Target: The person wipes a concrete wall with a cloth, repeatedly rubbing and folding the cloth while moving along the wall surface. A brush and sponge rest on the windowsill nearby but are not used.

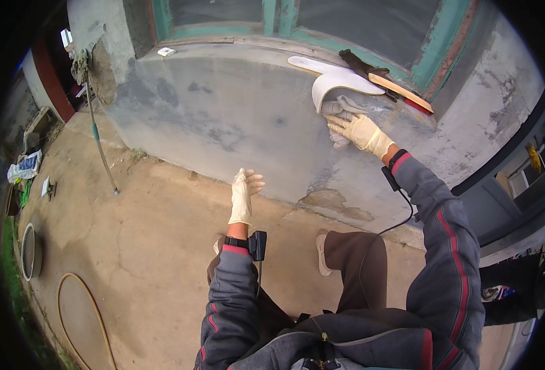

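Note:
My right hand (361, 132), in a cream rubber glove, grips a bunched grey cloth item (339, 108) at the edge of the window sill. Part of that cloth hangs below my fingers; its exact kind is hard to tell. Just above it, a white shoe insole (342, 83) curls over the sill's edge, and a second white insole (307, 64) lies flat behind. My left hand (244, 196), also gloved, is held in the air before the wall, empty, fingers slightly apart.
On the sill (235, 50) lie a dark glove (358, 62), a wooden brush with red bristles (399, 92) and a small white object (166, 52). A mop (96, 132) leans at the left wall. A hose (87, 296) and a tub (31, 252) are on the ground.

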{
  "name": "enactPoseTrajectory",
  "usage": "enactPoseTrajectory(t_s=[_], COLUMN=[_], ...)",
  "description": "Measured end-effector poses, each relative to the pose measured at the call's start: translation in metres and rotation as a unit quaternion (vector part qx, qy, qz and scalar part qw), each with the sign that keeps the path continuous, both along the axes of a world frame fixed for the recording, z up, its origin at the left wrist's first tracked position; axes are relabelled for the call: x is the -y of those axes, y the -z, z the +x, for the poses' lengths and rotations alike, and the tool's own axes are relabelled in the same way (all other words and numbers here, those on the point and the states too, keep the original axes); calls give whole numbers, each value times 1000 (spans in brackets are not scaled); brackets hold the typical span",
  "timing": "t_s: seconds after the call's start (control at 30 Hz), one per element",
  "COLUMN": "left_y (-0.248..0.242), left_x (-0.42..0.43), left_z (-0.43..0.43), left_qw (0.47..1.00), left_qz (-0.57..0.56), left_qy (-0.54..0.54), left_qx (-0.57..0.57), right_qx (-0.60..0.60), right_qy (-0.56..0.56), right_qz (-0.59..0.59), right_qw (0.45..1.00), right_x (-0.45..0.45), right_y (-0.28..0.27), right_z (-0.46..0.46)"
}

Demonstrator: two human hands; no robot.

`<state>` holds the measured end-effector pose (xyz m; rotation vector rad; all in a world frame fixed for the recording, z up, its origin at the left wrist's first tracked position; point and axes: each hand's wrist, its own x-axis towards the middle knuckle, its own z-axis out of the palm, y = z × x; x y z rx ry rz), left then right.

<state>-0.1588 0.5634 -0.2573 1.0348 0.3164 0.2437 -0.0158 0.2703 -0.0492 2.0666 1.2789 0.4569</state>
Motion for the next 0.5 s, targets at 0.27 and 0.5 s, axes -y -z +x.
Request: enactPoseTrajectory(t_s=[0.27,0.5], left_y=[1,4], left_x=[23,26], left_z=[14,19], left_qw=[998,996], left_qz=[56,83], left_qy=[24,25], left_qx=[-23,-19], right_qx=[-300,-389], right_qy=[5,182], right_qz=[416,433], right_qw=[858,793], right_x=[-50,-91], right_y=[-69,-94], right_z=[27,23])
